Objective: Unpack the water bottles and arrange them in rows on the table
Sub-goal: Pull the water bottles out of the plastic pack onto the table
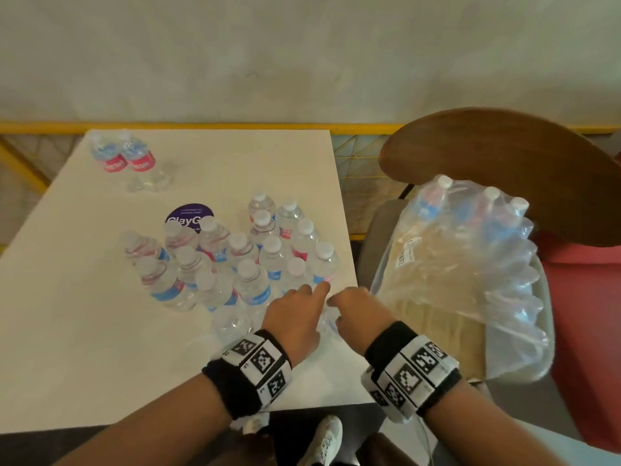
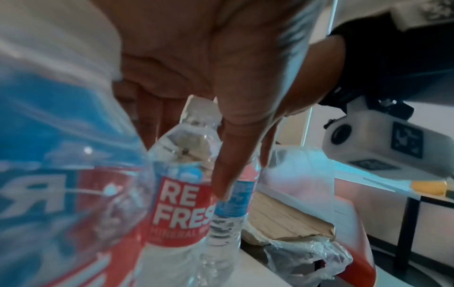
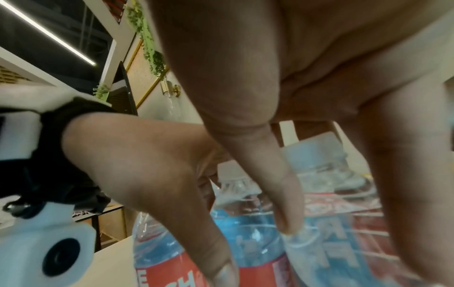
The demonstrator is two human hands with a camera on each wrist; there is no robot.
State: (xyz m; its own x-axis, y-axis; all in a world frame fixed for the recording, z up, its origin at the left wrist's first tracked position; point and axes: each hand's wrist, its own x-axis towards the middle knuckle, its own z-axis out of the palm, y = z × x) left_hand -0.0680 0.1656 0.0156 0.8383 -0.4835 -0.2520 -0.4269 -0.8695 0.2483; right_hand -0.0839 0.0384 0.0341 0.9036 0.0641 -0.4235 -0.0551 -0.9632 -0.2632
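Observation:
Several clear water bottles [image 1: 248,264] with white caps and red and blue labels stand bunched on the white table [image 1: 84,348]. Two more bottles [image 1: 122,153] stand apart at the far left corner. My left hand [image 1: 312,292] hovers over the cluster's near right end, fingers straight and pointing down beside a REFRESH bottle [image 2: 181,203]. Close to its right, my right hand [image 1: 339,302] has its thumb and fingers [image 3: 270,184] hanging loosely over a bottle [image 3: 245,242], gripping nothing that I can see. A torn shrink-wrapped pack [image 1: 470,264] holding a few bottles lies on a chair to the right.
The wooden chair back [image 1: 504,146] rises behind the pack, just off the table's right edge. A red seat [image 1: 588,331] is farther right. A round purple sticker [image 1: 188,215] lies on the table behind the cluster. A white shoe [image 1: 324,438] shows below the table's near edge.

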